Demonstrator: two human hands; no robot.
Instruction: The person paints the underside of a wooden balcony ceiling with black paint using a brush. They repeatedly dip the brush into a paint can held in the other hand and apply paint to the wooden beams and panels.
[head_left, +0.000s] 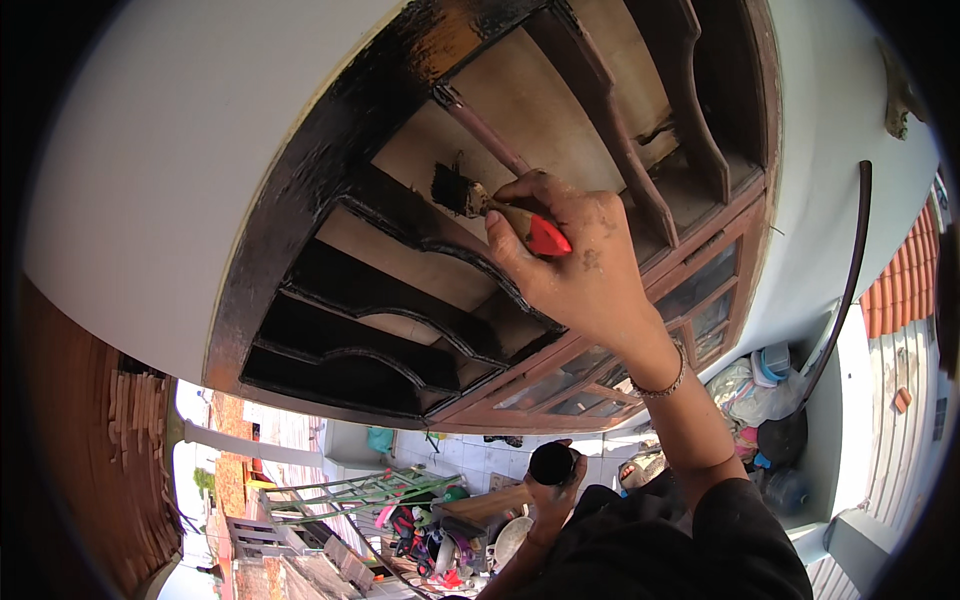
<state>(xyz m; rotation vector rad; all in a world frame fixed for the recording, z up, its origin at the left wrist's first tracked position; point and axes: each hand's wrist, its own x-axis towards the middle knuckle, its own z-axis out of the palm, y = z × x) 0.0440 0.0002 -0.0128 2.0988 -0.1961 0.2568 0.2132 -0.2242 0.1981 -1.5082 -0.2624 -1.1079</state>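
Note:
In my right hand [585,240] is a paintbrush [546,238] with a red-tipped handle, gripped between thumb and fingers. Its dark bristles point left, close to the slats of a wooden vent frame [300,185]; whether they touch is hard to tell. Glossy black paint covers the frame's left side and the lower-left slats [395,325]. Toward the right, the wavy slats [610,110] are still brown. Lower down, my left hand [560,492] is wrapped round a small container [553,463] that looks black inside. Dark smudges mark the back of my right hand.
Below the vent are brown window panes [600,375]. A white wall [190,130] borders the frame. Down on the tiled floor lie a green ladder-like frame [370,495] and a jumble of household items [440,540]. Bags and tubs [765,385] sit at right, near a dark pipe [850,270].

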